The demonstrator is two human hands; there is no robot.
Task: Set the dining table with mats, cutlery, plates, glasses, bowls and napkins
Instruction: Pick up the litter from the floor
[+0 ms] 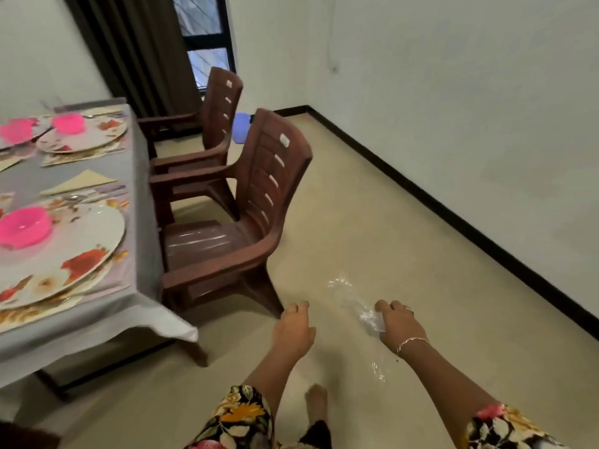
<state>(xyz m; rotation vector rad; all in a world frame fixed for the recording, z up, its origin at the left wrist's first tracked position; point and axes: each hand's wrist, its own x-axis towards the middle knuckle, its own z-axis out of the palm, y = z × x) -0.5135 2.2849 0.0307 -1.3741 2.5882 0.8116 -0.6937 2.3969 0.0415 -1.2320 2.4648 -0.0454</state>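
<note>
Right hand [397,322] was pinching a crinkly bit of clear plastic [355,304], fingers curled round it, arm stretched out low over the smooth beige floor. Left hand [293,328] hung beside it, loosely curled, holding nothing. Off to the left, the grey-clothed table [139,176] had floral plates [71,254], glossy pink bowls [24,226], and a folded napkin [81,182], with brown plastic chairs [252,205] alongside.

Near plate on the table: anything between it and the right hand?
Yes: the near brown chair, drawn up to the table side, sits between the right hand, which grips a clear plastic item, and the near plate. The table corner nearest the person looks unobstructed.
</note>
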